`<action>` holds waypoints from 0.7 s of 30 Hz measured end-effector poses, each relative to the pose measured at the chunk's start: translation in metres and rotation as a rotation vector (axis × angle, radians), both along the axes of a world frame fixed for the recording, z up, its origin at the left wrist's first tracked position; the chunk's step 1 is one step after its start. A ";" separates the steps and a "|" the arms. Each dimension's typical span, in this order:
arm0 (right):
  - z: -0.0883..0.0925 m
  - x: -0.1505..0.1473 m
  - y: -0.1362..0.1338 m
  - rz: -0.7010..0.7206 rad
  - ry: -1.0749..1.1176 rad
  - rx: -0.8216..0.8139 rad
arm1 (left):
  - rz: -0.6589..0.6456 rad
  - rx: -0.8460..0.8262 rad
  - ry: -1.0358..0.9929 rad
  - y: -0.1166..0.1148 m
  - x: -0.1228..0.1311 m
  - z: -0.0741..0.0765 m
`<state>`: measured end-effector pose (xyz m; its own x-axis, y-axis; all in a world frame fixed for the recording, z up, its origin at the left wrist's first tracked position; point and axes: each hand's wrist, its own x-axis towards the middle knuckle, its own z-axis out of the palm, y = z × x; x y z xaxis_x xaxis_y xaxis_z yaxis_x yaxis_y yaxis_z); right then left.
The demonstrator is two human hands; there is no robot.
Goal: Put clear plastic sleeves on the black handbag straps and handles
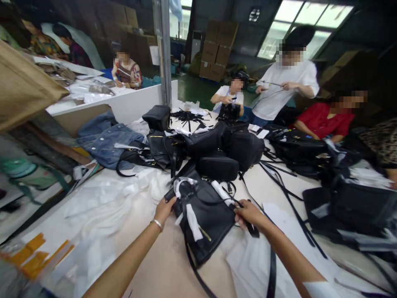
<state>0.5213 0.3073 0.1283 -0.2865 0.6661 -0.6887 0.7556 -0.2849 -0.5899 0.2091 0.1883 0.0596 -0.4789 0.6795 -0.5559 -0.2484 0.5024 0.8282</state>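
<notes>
In the head view a black handbag [207, 209] lies tilted on the table in front of me. White wrapping covers its handle, and a gold zip shows on its face. My left hand [164, 212] is closed on the bag's upper left corner. At the opposite side my right hand [249, 213] grips a black strap [252, 229] by the bag's right edge. Its fingers are partly hidden. A long strap loops down from the bag toward the table's near edge.
Behind the bag several black bags [217, 165] are heaped. A denim jacket [107, 138] and white wrapping sheets [102, 198] lie to the left. More black bags [350, 203] and loose straps cover the right side. Co-workers [279, 82] are across the table. A metal post [166, 54] rises behind.
</notes>
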 end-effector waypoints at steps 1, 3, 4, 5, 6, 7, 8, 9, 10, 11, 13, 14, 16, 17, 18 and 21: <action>-0.004 -0.002 -0.008 0.056 -0.032 -0.035 | 0.002 -0.012 0.012 0.002 -0.003 -0.001; -0.011 -0.006 -0.021 0.181 -0.169 0.022 | 0.001 -0.017 0.015 0.003 -0.005 -0.004; -0.015 -0.007 -0.025 0.216 -0.258 0.126 | 0.004 -0.005 0.025 0.001 -0.003 -0.006; -0.018 -0.008 -0.027 0.226 -0.337 0.264 | 0.012 0.011 0.048 -0.002 0.000 -0.008; -0.022 -0.007 -0.028 0.219 -0.389 0.400 | 0.026 0.026 0.081 -0.008 0.004 -0.009; -0.025 -0.006 -0.029 0.205 -0.406 0.485 | 0.043 0.033 0.115 -0.016 0.009 -0.011; -0.028 -0.004 -0.029 0.190 -0.396 0.511 | 0.051 0.035 0.144 -0.026 0.015 -0.014; -0.031 -0.002 -0.030 0.183 -0.365 0.481 | 0.039 0.031 0.157 -0.037 0.022 -0.016; -0.033 0.000 -0.032 0.180 -0.328 0.419 | 0.003 0.028 0.151 -0.049 0.029 -0.019; -0.035 0.001 -0.035 0.177 -0.296 0.352 | -0.058 0.034 0.132 -0.061 0.035 -0.022; -0.035 0.001 -0.045 0.174 -0.257 0.250 | -0.207 0.031 0.117 -0.078 0.043 -0.027; -0.034 -0.001 -0.052 0.168 -0.231 0.211 | -0.276 0.008 0.142 -0.083 0.043 -0.028; -0.028 -0.008 -0.070 0.150 -0.147 0.117 | -0.364 -0.063 0.233 -0.084 0.036 -0.029; -0.025 -0.013 -0.081 0.150 -0.109 0.093 | -0.395 -0.098 0.276 -0.080 0.029 -0.028; -0.022 -0.019 -0.092 0.160 -0.094 0.099 | -0.423 -0.118 0.304 -0.075 0.020 -0.028; -0.020 -0.039 -0.125 0.257 -0.223 0.244 | -0.516 -0.130 0.352 -0.060 -0.006 -0.025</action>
<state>0.4819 0.1820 0.1086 -0.3261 0.7436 -0.5837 0.9009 0.0573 -0.4303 0.2036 0.1286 0.0341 -0.2771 0.8091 -0.5182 0.3286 0.5866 0.7402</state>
